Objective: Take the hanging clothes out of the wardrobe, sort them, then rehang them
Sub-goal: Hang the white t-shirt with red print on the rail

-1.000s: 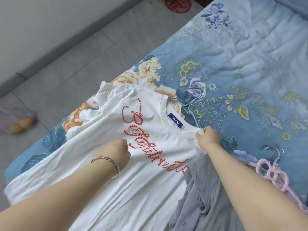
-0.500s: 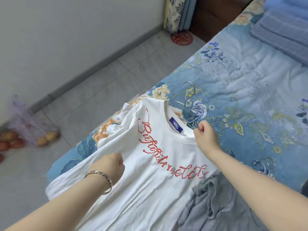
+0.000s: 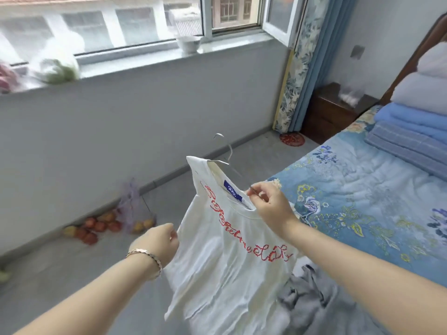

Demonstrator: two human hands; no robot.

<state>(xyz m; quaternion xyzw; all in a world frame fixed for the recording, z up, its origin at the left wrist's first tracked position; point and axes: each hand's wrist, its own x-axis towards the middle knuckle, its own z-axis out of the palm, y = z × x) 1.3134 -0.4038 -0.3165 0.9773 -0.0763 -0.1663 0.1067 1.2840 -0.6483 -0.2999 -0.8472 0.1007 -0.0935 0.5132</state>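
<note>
I hold the white T-shirt with red script lettering point(image 3: 229, 250) up beside the blue floral-quilted bed point(image 3: 362, 201), on its thin silver wire hanger point(image 3: 225, 153). My right hand point(image 3: 271, 206) pinches hanger wire at the collar. My left hand point(image 3: 159, 240) has its fingers point(image 3: 172, 235) clamped on the shirt's side.

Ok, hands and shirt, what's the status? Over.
Left hand grips side of white T-shirt. Right hand pinches wire hanger at the collar. Shirt held in air. Grey garment lies below, not blocking.

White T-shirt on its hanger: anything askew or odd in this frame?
Yes. The wire hanger sits crooked in the white T-shirt: one arm is inside a shoulder, the other comes out of the neck opening, where the right hand pinches it. The left hand grips the shirt's side. Loose fruit lies on the floor.
</note>
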